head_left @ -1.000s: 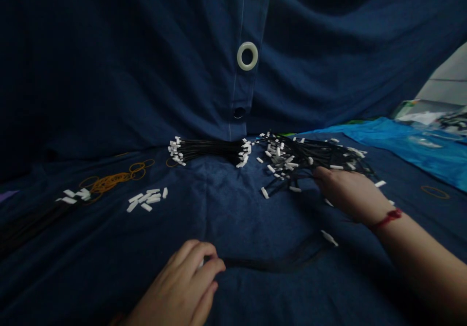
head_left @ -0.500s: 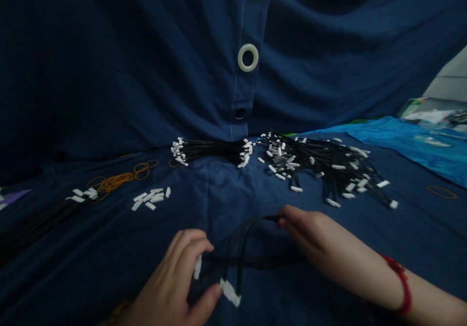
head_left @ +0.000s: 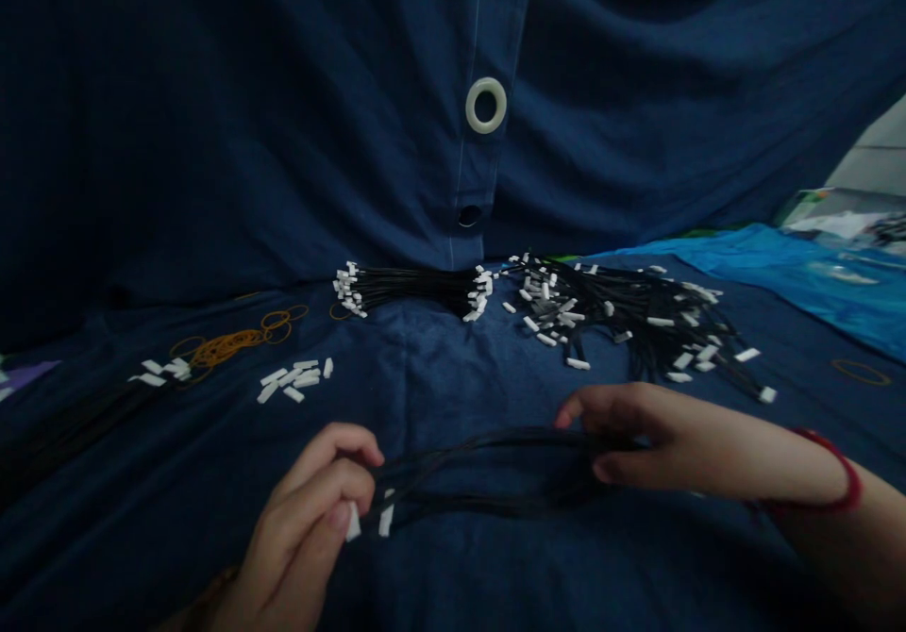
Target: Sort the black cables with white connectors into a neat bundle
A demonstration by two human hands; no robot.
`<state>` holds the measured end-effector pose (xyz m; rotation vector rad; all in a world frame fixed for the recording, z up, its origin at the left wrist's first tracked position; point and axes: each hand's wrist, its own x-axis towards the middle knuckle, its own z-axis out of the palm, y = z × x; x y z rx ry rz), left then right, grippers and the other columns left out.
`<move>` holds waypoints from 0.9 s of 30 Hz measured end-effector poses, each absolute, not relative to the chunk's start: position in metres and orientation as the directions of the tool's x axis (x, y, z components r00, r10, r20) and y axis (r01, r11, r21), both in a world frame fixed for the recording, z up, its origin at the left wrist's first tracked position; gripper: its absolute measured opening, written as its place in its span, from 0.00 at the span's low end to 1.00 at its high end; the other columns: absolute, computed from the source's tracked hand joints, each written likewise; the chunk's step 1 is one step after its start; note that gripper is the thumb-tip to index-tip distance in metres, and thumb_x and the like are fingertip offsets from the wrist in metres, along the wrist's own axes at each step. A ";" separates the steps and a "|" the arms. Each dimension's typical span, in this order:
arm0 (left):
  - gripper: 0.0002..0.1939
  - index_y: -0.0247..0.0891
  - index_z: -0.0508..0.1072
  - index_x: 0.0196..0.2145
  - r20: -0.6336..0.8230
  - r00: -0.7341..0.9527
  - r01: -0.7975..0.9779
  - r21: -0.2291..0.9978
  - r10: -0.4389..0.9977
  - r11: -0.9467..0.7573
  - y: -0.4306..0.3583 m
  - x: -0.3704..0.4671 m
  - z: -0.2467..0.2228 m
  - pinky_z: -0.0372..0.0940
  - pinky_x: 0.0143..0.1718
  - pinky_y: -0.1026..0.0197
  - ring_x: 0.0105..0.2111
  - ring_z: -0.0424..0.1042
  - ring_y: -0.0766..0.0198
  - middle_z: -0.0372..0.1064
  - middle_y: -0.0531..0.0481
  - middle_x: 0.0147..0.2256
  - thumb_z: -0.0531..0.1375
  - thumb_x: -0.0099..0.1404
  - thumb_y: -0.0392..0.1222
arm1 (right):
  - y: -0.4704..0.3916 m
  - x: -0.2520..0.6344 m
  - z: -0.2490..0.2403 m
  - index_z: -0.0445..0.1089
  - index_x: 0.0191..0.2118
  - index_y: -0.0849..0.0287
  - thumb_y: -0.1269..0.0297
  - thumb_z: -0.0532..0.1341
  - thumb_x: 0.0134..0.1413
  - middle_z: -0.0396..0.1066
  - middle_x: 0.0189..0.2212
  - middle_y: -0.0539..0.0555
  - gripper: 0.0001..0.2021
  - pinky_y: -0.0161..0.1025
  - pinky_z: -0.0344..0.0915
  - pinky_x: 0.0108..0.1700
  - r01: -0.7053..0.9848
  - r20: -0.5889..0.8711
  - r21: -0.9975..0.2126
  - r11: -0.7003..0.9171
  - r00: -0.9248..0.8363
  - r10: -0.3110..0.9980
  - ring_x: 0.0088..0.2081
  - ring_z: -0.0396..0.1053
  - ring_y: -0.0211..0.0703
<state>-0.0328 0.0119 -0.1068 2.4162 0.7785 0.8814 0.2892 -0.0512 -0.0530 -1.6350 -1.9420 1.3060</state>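
My left hand (head_left: 304, 519) is closed, pinching the white connector (head_left: 353, 523) at the end of a thin black cable (head_left: 488, 440) between thumb and fingers. That cable arcs over to my right hand (head_left: 679, 443), whose curved fingers are around its other part; the far end is hidden in the palm. Just below lie more black cables (head_left: 481, 507) on the dark blue cloth, and another white connector (head_left: 386, 519) shows at their left end, beside my left fingertips. A red bracelet (head_left: 854, 481) circles my right wrist.
A neat cable bundle (head_left: 417, 285) lies at the back, a loose cable pile (head_left: 637, 316) to its right. Loose white connectors (head_left: 293, 377) and orange rubber bands (head_left: 230, 347) are on the left, with more dark cables (head_left: 77, 429). Blue plastic (head_left: 799, 269) covers the right back.
My left hand has closed on a white connector that hung free beside its thumb and moved slightly left. My right hand has moved right, drawing the cable out flatter between the hands.
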 end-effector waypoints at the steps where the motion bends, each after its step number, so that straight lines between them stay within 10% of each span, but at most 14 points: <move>1: 0.12 0.40 0.60 0.27 0.451 0.638 0.341 0.562 0.624 -0.754 0.013 -0.033 -0.106 0.62 0.34 0.65 0.35 0.65 0.66 0.60 0.49 0.37 0.42 0.65 0.33 | -0.050 0.295 -0.052 0.63 0.45 0.61 0.67 0.57 0.50 0.66 0.30 0.50 0.14 0.31 0.60 0.30 0.687 -0.328 -0.727 -0.015 -0.327 0.886 0.30 0.64 0.37; 16: 0.06 0.44 0.65 0.37 0.244 0.643 0.489 0.598 0.726 -0.635 0.017 -0.021 -0.121 0.64 0.31 0.70 0.29 0.69 0.70 0.68 0.57 0.30 0.49 0.67 0.39 | -0.058 0.322 -0.045 0.63 0.39 0.62 0.66 0.47 0.57 0.69 0.23 0.53 0.10 0.31 0.61 0.24 0.821 -0.601 -0.553 -0.142 -0.275 0.750 0.25 0.69 0.40; 23: 0.17 0.47 0.63 0.51 0.182 0.773 0.563 0.244 0.607 -0.790 0.015 -0.017 -0.117 0.58 0.52 0.47 0.54 0.56 0.54 0.58 0.49 0.53 0.54 0.63 0.43 | -0.055 0.334 -0.065 0.68 0.44 0.58 0.60 0.57 0.50 0.70 0.26 0.57 0.15 0.42 0.62 0.24 0.996 -0.433 -0.019 -0.087 0.070 0.899 0.26 0.70 0.51; 27: 0.25 0.47 0.58 0.55 0.161 0.843 0.495 0.142 0.513 -0.857 0.010 -0.017 -0.112 0.58 0.50 0.47 0.52 0.58 0.53 0.60 0.49 0.52 0.58 0.60 0.45 | -0.058 0.319 -0.069 0.64 0.51 0.51 0.65 0.66 0.39 0.68 0.40 0.54 0.29 0.46 0.64 0.41 0.996 -0.361 -0.061 0.070 -0.087 0.929 0.40 0.68 0.51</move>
